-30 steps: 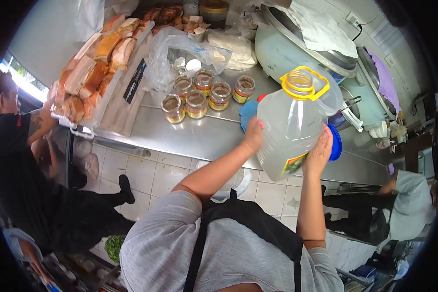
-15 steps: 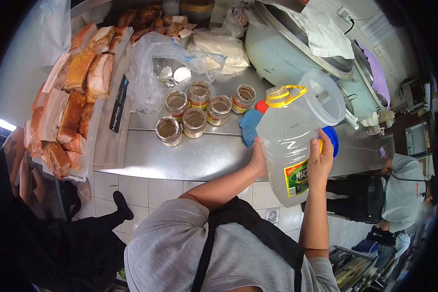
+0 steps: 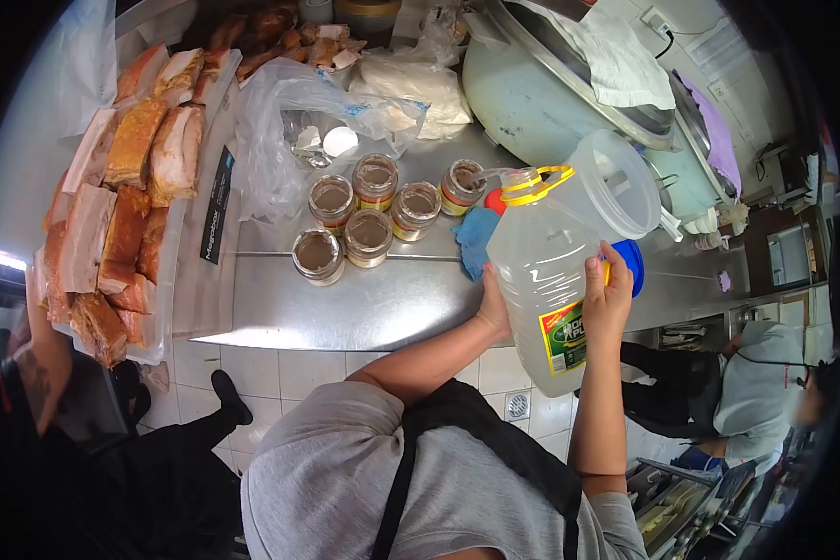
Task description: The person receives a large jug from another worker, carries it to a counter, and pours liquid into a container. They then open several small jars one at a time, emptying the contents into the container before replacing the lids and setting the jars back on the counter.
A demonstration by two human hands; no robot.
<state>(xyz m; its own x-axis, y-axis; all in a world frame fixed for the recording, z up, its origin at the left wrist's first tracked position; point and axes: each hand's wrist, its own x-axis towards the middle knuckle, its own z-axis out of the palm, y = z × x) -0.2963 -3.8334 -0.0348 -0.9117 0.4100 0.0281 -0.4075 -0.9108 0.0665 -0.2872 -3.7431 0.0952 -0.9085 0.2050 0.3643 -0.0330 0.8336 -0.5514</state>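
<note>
Snugly between both hands (image 3: 609, 297), plastic jug (image 3: 543, 266), tilted, gripped from either side

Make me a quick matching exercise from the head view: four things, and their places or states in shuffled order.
Things:
1. jug
2. blue cloth
3. jars
4. meat slabs

Places or states:
A. crumpled, next to a red round object
B. piled in a clear tub
C. tilted, between the left hand and right hand
D. six standing open on the steel counter

Right pairs: 1-C, 2-A, 3-D, 4-B
</note>
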